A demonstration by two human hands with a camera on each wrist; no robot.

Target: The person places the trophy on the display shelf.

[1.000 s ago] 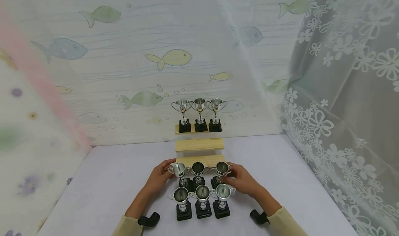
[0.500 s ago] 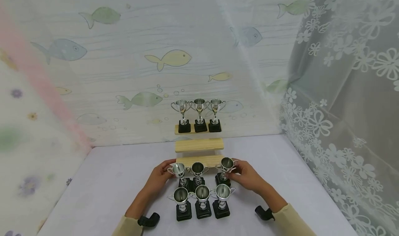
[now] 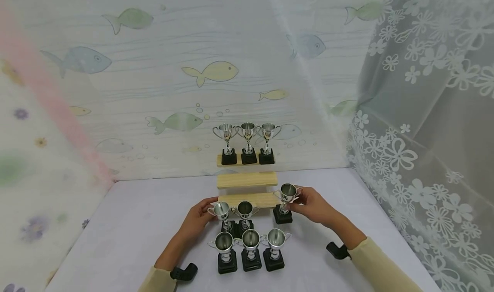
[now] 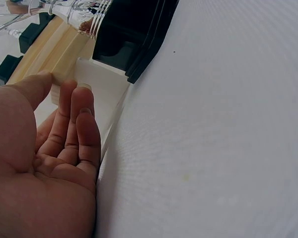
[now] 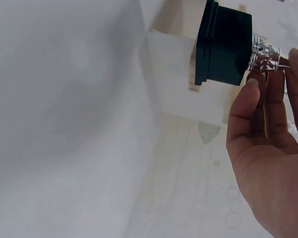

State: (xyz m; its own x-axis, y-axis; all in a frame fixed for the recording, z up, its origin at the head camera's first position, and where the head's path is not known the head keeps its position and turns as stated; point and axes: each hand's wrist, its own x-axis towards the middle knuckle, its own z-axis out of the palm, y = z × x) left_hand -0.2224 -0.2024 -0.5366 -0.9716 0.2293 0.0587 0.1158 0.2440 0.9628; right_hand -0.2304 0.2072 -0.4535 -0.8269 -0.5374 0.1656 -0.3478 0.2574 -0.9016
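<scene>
My right hand [image 3: 314, 206] pinches the silver stem of a small trophy cup [image 3: 287, 193], lifted at the right end of the lowest step. Its black base [image 5: 227, 47] hangs above the tablecloth in the right wrist view. At the left end of a stepped wooden display stand [image 3: 247, 180], my left hand [image 3: 196, 221] grips the lowest board [image 4: 59, 52] between thumb and fingertips. Two trophies [image 3: 245, 210] stand before that board, close to the left hand. A front row of 3 trophies [image 3: 251, 240] stands nearer me.
On the top step stand 3 trophies [image 3: 248, 131] side by side. The middle board [image 3: 247, 180] is bare. A white cloth [image 3: 146, 210] covers the table. Fish-patterned fabric [image 3: 247, 39] hangs behind, and a lace curtain [image 3: 424, 155] borders the right side.
My right hand has lifted the right trophy of the second row and carried it rightward and away from me, toward the lowest board's end. My left hand has stayed in place.
</scene>
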